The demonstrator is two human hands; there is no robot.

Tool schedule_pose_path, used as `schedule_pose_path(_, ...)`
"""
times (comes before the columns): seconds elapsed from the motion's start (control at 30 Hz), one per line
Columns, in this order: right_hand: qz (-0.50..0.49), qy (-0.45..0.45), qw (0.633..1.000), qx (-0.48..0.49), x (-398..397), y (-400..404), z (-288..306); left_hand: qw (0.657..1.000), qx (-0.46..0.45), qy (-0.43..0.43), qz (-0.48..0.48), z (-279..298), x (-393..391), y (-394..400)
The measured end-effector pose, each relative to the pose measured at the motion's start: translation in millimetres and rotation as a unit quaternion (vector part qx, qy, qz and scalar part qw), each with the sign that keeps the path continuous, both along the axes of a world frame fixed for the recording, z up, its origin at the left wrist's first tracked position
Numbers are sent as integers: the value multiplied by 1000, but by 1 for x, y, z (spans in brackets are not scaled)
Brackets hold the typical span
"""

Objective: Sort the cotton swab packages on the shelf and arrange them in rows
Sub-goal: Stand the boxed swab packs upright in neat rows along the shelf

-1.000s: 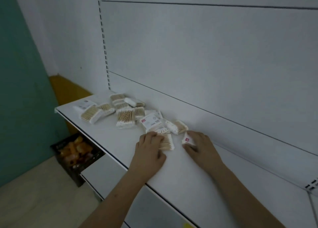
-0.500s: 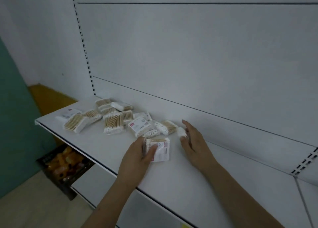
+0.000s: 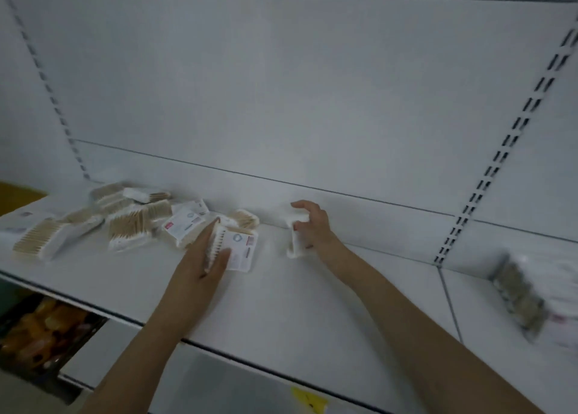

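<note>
Several cotton swab packages (image 3: 131, 226) lie in a loose heap at the left back of the white shelf (image 3: 281, 294). My left hand (image 3: 203, 257) grips one package (image 3: 240, 251) with its printed label up, just right of the heap. My right hand (image 3: 312, 226) holds a small white package (image 3: 295, 241) on its edge near the back panel, thumb and fingers curled round it. A blurred row of more packages (image 3: 519, 301) stands at the far right of the shelf.
The white back panel (image 3: 312, 100) rises right behind the packages, with slotted uprights (image 3: 500, 157) at both sides. Below the shelf's front edge at the left sits a dark crate with orange items (image 3: 40, 335). A yellow tag (image 3: 308, 399) marks the shelf front.
My view has swung right. My left hand lifted a package out of the heap and turned its label up. My right hand took the small white package and carried it right.
</note>
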State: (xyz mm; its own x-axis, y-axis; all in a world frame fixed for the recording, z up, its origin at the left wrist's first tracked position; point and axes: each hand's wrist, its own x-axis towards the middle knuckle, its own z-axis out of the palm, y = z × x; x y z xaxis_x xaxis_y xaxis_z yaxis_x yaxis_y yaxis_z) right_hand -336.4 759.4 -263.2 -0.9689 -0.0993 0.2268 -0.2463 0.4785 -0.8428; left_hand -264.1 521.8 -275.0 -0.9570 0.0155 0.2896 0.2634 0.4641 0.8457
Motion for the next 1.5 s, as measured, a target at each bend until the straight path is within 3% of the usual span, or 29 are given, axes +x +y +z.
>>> schedule_pose_path(0.13, -16, 32, 999, 0, 52, 76, 25, 999, -10, 29, -16, 19, -4, 62)
schedule_pose_path(0.2, -47, 39, 994, 86, 84, 118, 44, 997, -4, 44, -62, 28, -6, 100)
schedule_pose_path(0.3, -140, 64, 959, 237, 112, 175, 75, 986, -10, 74, -148, 41, -8, 160)
schedule_pose_path(0.4, -188, 38, 939, 285, 130, 225, 89, 973, -32, 107, -203, 42, -17, 218)
schedule_pose_path(0.57, -186, 25, 906, 379, 139, 268, 76, 978, 3, 83, -193, 35, -25, 289)
schedule_pose_path(0.73, -192, 52, 838, 508, 127, 285, 59, 983, -1, 62, -171, 7, -25, 321)
schedule_pose_path(0.83, -185, 9, 828, 529, 120, 286, 49, 985, -7, 44, -165, -6, -22, 331)
schedule_pose_path(1.07, -200, 19, 804, 560, 114, 285, 52, 989, 25, 44, -139, 4, -26, 333)
schedule_pose_path(1.5, -210, -1, 791, 575, 115, 286, 55, 992, 31, 24, -122, -11, -23, 332)
